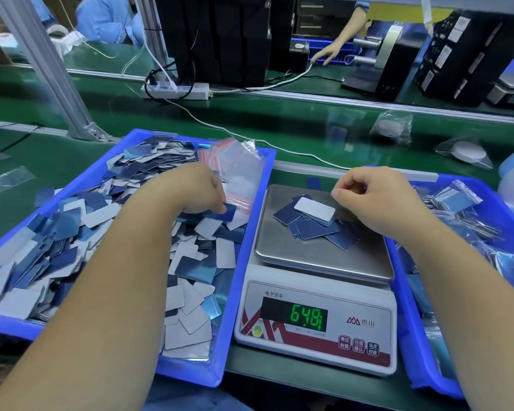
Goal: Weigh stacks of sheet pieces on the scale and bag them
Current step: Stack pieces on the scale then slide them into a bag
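Sheet pieces [312, 222] fanned on scale pan [324, 250], just below-left of right hand [374, 200], fingers curled, empty. Left hand [201, 189] pinches blue piece [229, 208] over left tray [250, 221], beside zip bags [238, 170].

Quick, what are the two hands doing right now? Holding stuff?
Left hand: pinching a blue sheet piece in the left tray.
Right hand: fingers curled above the scale; nothing visible in them.

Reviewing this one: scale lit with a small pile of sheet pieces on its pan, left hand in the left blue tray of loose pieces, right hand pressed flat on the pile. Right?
Not quite. The head view shows the right hand raised over the scale, fingers curled, not flat on the pile of sheet pieces. The rest holds: display lit, left hand in the left blue tray.
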The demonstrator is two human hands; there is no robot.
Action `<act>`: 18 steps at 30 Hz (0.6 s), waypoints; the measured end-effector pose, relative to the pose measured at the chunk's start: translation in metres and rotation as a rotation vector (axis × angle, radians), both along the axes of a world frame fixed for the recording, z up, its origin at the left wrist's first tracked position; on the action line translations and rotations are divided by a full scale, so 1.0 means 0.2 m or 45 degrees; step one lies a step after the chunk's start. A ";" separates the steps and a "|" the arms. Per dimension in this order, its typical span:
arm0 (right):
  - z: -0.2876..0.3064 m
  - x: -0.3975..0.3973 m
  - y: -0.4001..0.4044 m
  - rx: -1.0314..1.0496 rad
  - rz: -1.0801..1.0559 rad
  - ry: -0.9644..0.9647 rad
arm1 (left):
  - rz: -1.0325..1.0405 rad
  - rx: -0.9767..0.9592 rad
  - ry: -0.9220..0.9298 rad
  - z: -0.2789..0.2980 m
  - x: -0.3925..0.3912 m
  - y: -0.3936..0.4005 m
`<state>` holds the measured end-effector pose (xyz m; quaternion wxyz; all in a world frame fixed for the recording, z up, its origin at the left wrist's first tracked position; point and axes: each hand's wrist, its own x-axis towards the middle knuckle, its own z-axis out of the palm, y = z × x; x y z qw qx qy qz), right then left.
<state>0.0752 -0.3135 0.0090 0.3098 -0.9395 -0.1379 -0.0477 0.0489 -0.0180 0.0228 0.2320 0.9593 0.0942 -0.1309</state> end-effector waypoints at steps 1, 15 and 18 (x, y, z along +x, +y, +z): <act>0.00 0.00 0.00 0.000 0.000 0.001 | 0.020 -0.054 -0.044 0.01 0.00 0.00; 0.00 0.02 -0.03 0.070 -0.114 -0.059 | -0.295 -0.785 -0.263 0.02 0.00 -0.43; -0.01 0.03 -0.03 0.073 -0.129 -0.059 | -0.382 -0.601 -0.370 -0.01 0.00 -0.46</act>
